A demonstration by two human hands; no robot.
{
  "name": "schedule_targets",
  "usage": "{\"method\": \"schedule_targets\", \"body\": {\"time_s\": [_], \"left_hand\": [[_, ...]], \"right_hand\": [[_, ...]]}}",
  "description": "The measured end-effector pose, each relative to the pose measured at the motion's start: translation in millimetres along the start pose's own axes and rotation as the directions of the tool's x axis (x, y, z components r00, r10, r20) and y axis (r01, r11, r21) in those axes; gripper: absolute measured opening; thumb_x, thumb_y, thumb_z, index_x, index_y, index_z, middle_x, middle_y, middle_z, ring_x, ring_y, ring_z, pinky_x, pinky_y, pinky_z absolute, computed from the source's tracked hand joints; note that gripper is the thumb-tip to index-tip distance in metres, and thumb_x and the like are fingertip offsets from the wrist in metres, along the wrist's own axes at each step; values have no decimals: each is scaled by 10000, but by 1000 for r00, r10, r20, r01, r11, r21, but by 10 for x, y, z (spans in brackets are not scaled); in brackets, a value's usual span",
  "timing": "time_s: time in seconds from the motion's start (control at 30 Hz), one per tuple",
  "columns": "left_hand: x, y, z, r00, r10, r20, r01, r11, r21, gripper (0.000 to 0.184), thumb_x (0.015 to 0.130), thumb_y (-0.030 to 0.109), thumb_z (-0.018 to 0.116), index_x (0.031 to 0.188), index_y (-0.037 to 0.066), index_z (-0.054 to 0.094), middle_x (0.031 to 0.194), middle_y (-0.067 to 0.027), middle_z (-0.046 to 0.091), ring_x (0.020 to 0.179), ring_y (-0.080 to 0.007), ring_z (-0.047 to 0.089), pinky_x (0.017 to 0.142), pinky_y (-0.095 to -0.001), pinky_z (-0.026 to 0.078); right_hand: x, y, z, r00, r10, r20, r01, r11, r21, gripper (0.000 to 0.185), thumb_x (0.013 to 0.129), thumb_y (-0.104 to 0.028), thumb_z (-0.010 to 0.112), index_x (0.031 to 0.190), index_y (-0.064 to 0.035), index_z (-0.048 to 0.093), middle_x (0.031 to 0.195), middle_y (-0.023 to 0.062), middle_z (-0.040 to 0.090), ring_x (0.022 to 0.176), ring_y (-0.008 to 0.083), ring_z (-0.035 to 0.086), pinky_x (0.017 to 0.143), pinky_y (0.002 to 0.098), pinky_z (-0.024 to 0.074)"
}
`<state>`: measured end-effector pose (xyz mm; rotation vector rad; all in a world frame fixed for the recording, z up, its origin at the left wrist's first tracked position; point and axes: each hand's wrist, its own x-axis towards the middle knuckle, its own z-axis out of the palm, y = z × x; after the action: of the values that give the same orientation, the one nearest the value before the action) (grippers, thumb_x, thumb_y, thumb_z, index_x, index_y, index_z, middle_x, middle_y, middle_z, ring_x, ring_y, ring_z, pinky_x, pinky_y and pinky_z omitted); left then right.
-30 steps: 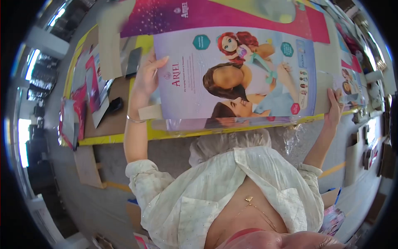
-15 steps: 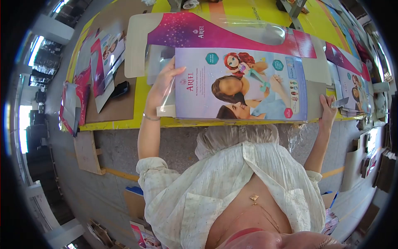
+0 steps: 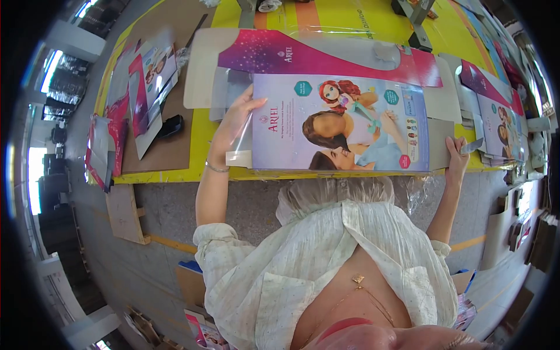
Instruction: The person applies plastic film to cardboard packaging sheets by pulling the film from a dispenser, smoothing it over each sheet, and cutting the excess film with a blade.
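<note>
A flat-lying carton (image 3: 280, 149) printed "ARIEL" spans the table edge, with a pink-purple top band and a clear plastic window. My left hand (image 3: 236, 125) is closed on its left side, the thumb over the printed front and the fingers behind, partly seen through clear film. At the lower right corner my right hand (image 3: 456, 157) grips the grey-brown edge of the carton. A short flat grey blade (image 3: 472, 146) sticks out from the same hand; its handle is hidden.
Stacked Ariel cartons (image 3: 500, 131) lie at right. More printed pieces (image 3: 153, 76) and a black object (image 3: 171, 126) rest on brown cardboard at left. Metal brackets (image 3: 419, 38) stand at the back of the yellow table (image 3: 344, 20). A wooden pallet (image 3: 123, 216) is on the floor.
The carton has come slightly down toward me, its left end shifting a little right with my left hand. My right hand keeps its grip at the corner.
</note>
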<state>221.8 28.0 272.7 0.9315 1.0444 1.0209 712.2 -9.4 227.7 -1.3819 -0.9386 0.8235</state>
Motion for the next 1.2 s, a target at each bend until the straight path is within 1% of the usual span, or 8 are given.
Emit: {"method": "schedule_targets", "body": {"time_s": [0.17,0.27,0.33,0.43,0.57,0.77,0.93,1.2], "left_hand": [[15,-179,-382,841,-191,-506,173,981,-82,380,861,232,569,1150,-9,519,979,-138,615,592,-130,578,560,-216,465],[-256,-102,-700,931,-224,-288,234,972,2,357,868,370,561,899,17,601,740,-98,612,466,-95,482,435,-203,386],[-471,-120,-756,967,-123,-224,211,880,426,298,858,309,590,689,68,546,545,-3,528,401,-76,427,398,-173,343],[-635,-132,-817,972,-126,-198,213,831,515,285,844,254,611,648,70,515,547,-12,511,417,-73,426,407,-180,341],[-630,367,-523,917,-105,-384,398,279,874,206,798,186,618,700,15,559,553,-12,515,448,-114,445,449,-242,361],[631,846,-331,979,183,-93,1,452,892,149,778,109,605,858,-16,617,678,-66,590,570,-142,529,536,-230,421],[2473,419,-716,879,413,238,-294,78,952,231,756,11,539,975,26,609,979,-141,608,833,-311,580,754,-376,463],[3243,181,-885,954,213,210,-128,-345,930,143,700,42,602,835,21,645,846,-110,598,730,-293,575,688,-346,462]], "right_hand": [[-31,-8,31,999,38,18,-37,999,-29,359,806,-50,609,646,-155,305,652,-75,333,623,47,302,636,163,273],[-10,13,-24,998,52,41,-50,997,-54,350,807,-72,613,645,-146,311,647,-59,356,611,55,321,619,176,293],[21,13,-45,997,59,57,-55,996,-67,345,807,-88,616,644,-138,315,643,-48,372,602,61,335,605,186,309],[134,-86,-55,992,121,42,-101,942,-320,305,804,-124,622,654,-111,358,635,-21,414,582,78,376,572,212,340],[596,-209,-275,1000,-15,14,20,686,-727,227,794,-203,637,734,-29,505,645,46,533,550,129,480,505,266,399],[1591,-399,684,894,-215,394,433,642,-633,255,766,-162,619,953,6,571,839,122,607,678,237,556,625,320,444],[2675,41,1800,726,-285,626,664,526,-531,202,724,-87,581,890,29,584,852,163,596,712,320,558,654,370,445],[3140,275,2266,793,35,609,573,298,-763,157,721,-35,544,869,5,581,895,150,593,772,316,553,696,365,443]]}}
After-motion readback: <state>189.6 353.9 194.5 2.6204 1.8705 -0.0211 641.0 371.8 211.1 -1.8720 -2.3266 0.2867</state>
